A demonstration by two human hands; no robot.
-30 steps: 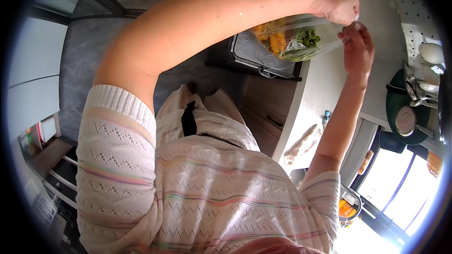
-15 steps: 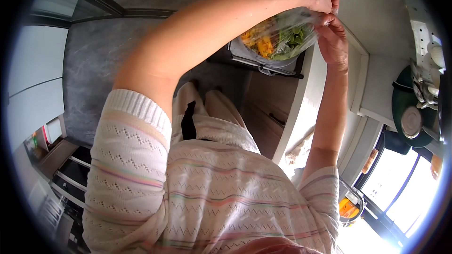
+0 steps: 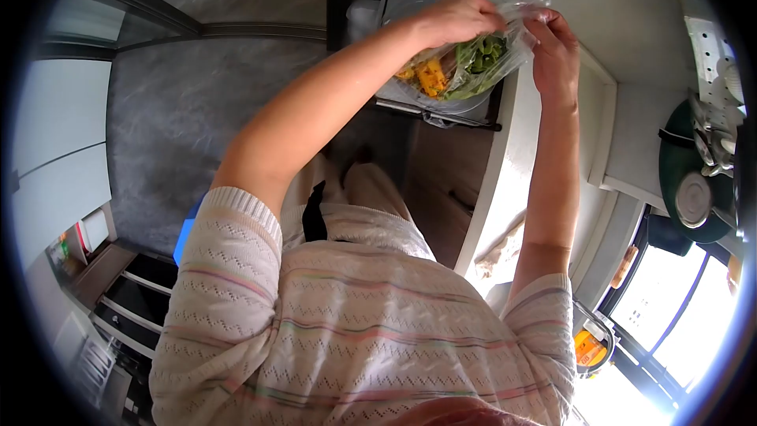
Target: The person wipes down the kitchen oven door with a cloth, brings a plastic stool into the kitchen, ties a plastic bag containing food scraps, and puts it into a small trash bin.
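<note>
Over a black-rimmed tray at one o'clock, a clear plastic food bag.
Pinched up top by right hand at two and left hand at one. Inside, green leaves and smaller orange chunks. Likely soft, slippery, easy to tear, a bit heavy low down; best held by the bunched top.

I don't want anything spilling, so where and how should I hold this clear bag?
Probably best to pinch the bag by the loose, crumpled plastic at its end, coming in from your right. That part is thin and slack, and sticks out beyond the orange pieces and green leaves, which fill out the rest; gripping there should leave them unsqueezed.
</note>
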